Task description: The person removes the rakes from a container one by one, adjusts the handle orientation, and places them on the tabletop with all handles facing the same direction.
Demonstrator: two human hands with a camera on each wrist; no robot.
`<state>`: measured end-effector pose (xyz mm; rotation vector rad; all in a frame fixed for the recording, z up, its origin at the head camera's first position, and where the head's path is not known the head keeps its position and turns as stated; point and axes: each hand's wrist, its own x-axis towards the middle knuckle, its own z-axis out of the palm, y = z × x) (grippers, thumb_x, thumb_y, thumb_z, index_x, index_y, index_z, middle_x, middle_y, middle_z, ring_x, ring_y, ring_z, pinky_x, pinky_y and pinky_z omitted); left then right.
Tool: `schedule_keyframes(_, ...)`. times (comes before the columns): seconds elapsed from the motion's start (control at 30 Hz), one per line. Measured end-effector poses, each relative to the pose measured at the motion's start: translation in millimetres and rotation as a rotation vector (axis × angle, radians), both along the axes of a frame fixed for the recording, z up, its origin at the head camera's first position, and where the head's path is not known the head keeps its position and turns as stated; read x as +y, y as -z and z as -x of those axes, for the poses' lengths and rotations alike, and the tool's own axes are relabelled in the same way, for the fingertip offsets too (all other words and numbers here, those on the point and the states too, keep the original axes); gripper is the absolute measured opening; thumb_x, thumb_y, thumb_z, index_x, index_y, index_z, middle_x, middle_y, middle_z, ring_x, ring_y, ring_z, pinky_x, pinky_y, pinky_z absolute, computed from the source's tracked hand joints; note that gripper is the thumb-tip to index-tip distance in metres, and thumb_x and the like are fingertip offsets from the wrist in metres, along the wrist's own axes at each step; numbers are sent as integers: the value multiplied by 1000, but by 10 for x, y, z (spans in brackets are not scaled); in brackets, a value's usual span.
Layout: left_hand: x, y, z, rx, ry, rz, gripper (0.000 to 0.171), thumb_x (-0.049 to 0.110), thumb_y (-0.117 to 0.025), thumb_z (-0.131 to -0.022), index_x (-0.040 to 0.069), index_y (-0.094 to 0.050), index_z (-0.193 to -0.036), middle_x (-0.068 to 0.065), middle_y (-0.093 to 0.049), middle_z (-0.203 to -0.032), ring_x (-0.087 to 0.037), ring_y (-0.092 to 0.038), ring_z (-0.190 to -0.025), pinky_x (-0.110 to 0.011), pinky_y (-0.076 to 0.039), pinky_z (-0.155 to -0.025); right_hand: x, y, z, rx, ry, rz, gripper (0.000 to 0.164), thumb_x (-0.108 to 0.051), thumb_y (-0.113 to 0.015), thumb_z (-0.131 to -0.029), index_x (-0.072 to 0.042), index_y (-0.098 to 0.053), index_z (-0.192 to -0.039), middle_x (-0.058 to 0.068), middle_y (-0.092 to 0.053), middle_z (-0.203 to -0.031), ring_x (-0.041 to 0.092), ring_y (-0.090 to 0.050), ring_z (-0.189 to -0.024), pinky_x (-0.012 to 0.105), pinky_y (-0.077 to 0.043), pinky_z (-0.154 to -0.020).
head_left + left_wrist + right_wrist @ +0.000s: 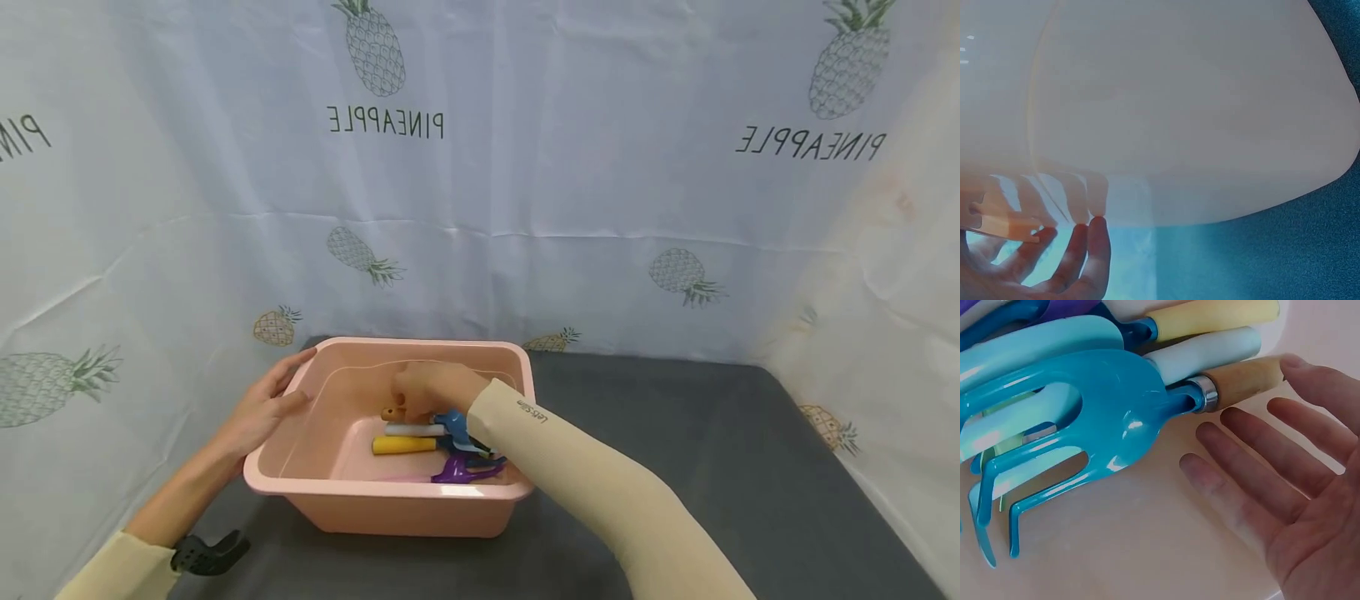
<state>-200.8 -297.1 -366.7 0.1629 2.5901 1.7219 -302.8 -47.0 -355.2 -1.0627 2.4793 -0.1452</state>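
A pink plastic basin [397, 512] stands on the dark table. At its left side my left hand [258, 417] grips the rim, and in the left wrist view the fingertips [1099, 228] touch the outer wall. My right hand [431, 387] reaches inside the basin. A blue hand rake [1104, 406] with a wooden handle lies there, its tines toward the left in the right wrist view. The right thumb [1300, 365] is at the end of that handle, while the other fingers are spread beside it, not wrapped around it.
Beside the rake lie a white handle [412, 430], a yellow handle [405, 445] and a purple tool [456, 471]. Dark tabletop [660, 425] extends right of the basin. A pineapple-print curtain [570, 183] hangs behind it.
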Motion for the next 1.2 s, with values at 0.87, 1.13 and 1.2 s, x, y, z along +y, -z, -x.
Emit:
schedule_keyframes(0.87,15,21,-13,14,-12,-21,69,14,-52,-105,13,-20,-167,-24,-29,-167,12,-56,-110,-17,-55,-84,-57,185,-20,265,-81,-107,25,-10,-78,-89,-19,-62,-72,-4,-46,-68,13,-52,-67,19,-42,-57)
schedule_keyframes(1.13,18,8,2,10,-6,-28,70,13,-52,-105,13,-19,-167,-25,-31,-165,8,-59,-109,-19,-57,-83,-16,148,-17,207,-79,-60,18,-13,-78,-90,-20,-64,-81,-4,-51,-75,13,-55,-73,20,-44,-60)
schedule_keyframes(1.2,17,8,7,10,-6,-31,70,13,-52,-105,14,-19,-167,-25,-32,-165,7,-60,-109,-20,-57,-83,-15,128,-10,186,-78,-56,13,-12,-78,-89,-20,-67,-88,-4,-54,-80,13,-55,-77,20,-44,-62)
